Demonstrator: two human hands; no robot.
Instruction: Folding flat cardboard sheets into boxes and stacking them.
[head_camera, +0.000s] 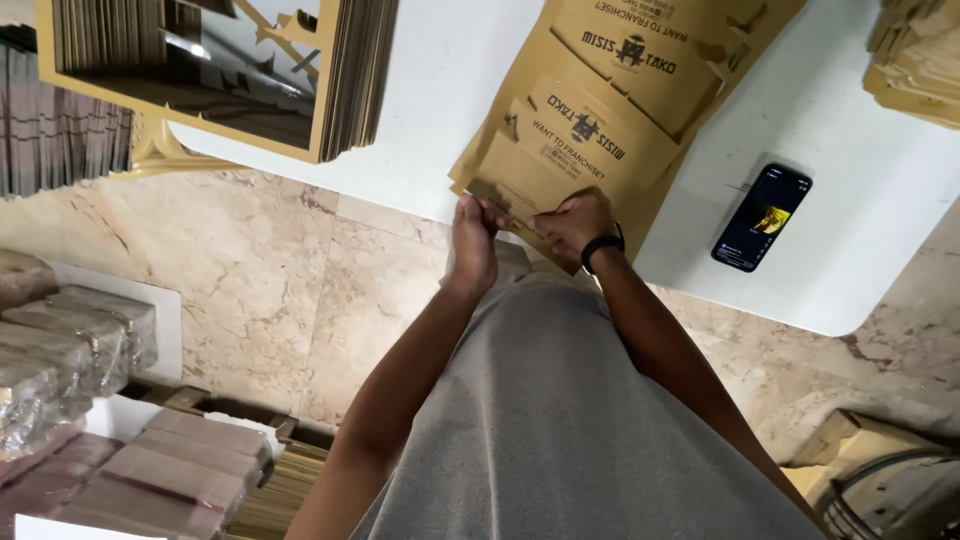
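A flat brown printed cardboard box blank lies on top of a pile of the same blanks at the near edge of a white table. My left hand grips the blank's near left corner flap. My right hand, with a black band on the wrist, pinches the near edge of the same blank just right of it. Both hands are close together at the table's edge, above my grey shirt.
A dark phone with a lit screen lies on the table right of my hands. An open cardboard box with stacked blanks stands at the far left. Wrapped bundles and stacks of cardboard sit on the marble floor at left.
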